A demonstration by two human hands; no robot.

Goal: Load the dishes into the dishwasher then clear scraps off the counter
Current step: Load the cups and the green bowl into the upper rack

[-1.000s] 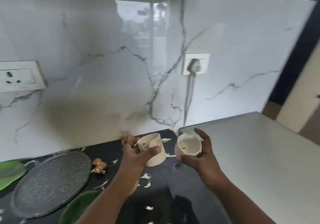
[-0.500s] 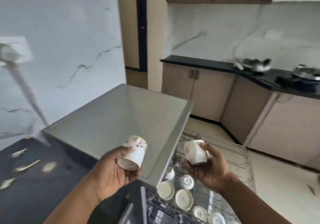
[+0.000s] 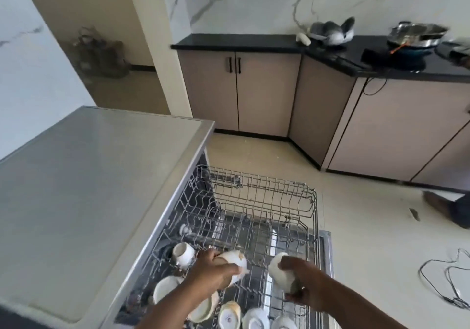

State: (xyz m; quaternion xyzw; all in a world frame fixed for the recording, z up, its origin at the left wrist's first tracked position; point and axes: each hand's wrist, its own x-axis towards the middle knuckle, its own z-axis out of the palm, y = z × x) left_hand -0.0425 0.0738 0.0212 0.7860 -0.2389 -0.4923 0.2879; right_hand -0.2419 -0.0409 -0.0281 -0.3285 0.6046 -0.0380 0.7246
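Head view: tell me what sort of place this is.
A home kitchen, most likely: a pulled-out dishwasher rack holding cups, black countertops over cabinets, and a steel pan on a cooktop.

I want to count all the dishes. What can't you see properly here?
- Head view: the left hand covers much of its cup.
- The right hand hides part of its cup.
- Bottom edge cuts off the rack's nearest dishes.
- The pan is blurred.

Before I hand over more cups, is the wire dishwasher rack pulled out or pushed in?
Pulled out: the grey wire rack extends past the steel counter edge over the floor.
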